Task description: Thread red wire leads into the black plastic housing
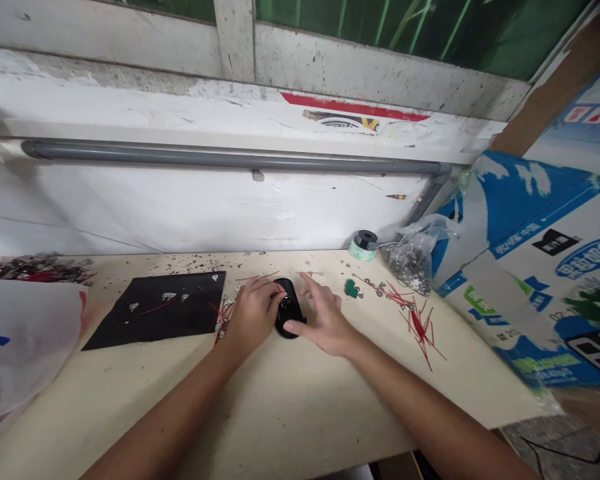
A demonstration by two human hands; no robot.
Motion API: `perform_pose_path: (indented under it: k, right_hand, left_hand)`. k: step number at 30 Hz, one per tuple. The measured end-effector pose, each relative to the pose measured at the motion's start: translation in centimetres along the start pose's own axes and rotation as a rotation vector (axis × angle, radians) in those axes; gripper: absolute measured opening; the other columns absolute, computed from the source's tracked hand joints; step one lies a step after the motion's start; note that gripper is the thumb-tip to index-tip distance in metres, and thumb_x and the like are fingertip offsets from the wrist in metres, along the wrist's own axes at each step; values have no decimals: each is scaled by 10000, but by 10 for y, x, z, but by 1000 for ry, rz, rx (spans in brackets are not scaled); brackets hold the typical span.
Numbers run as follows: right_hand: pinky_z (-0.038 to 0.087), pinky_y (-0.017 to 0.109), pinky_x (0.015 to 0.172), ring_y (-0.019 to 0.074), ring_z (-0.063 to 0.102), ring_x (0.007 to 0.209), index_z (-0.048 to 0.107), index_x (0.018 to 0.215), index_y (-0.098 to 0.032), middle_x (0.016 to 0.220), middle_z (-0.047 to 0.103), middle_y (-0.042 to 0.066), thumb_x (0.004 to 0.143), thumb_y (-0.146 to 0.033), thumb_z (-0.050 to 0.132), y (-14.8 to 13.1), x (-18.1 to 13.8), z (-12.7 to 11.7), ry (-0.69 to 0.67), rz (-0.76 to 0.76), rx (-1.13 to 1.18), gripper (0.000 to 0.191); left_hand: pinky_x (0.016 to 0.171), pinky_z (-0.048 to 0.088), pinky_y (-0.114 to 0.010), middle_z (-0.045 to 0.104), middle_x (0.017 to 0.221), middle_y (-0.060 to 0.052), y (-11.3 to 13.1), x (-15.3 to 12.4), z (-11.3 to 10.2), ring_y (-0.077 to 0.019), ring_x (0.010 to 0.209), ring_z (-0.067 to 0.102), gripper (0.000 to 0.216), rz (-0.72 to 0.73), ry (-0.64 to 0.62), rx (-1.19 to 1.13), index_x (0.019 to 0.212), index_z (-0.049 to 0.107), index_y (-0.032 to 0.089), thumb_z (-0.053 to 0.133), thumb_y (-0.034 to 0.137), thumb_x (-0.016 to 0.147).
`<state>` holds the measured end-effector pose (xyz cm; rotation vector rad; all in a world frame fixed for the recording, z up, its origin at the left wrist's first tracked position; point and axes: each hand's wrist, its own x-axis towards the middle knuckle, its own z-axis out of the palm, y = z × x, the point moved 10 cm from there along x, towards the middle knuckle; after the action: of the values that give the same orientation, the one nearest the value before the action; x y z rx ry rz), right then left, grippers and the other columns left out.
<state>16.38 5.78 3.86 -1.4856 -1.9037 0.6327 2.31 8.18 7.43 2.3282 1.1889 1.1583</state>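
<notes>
A small black oval device (288,309) lies on the pale worktable (300,400) between my hands. My left hand (253,313) is curled with its fingers pressed on the device's left side. My right hand (323,317) rests beside it on the right, thumb touching the device's near edge and fingers stretched out and apart above the tabletop. Thin red wires (223,313) with metal ends lie just left of my left hand.
A black mat (160,317) with small metal parts lies at left. More red wires (420,327), a green part (351,288), a tape roll (363,245) and a bag of metal pieces (413,257) sit at right. A blue-and-white carton (540,267) leans at the right edge.
</notes>
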Motion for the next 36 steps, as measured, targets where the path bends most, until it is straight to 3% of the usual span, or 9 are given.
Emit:
perform_pose_path:
  k: [3,6,29,36]
  right_hand:
    - [284,585,1053,376,462,1299,100,1588,-301,1378,536,158,638,-614,843,-7,-3,7,-91,-34,-32,1245]
    - [256,591,1058,394,448,1316,4,1594,-303,1406,524,177,597,-626,864,-12,-3,11,-94,-67,-37,1356]
    - [317,564,1024,364,544,1202,68,1590,-272,1329,562,161,639,-565,853,-8,-5,16,-1,-85,-53,1267]
    - [292,573,1046,364,521,1241,80,1579,-274,1400,510,168,646,-604,832,-5,-5,19,-20,-55,-40,1243]
  left_hand:
    - [789,477,-363,700,831,-57,-2,1,4,-220,834,630,199,-33,-59,-33,780,662,180,546,165,941]
    - [754,476,-337,706,836,-54,-5,1,4,-210,820,634,214,-68,-71,-66,767,671,181,550,179,943]
    - [684,482,-305,691,828,-57,1,0,6,-193,776,640,200,12,-97,5,829,684,166,523,138,943]
    - [706,486,-311,681,843,-62,-1,0,9,-199,805,636,210,2,-128,10,832,681,161,515,152,959]
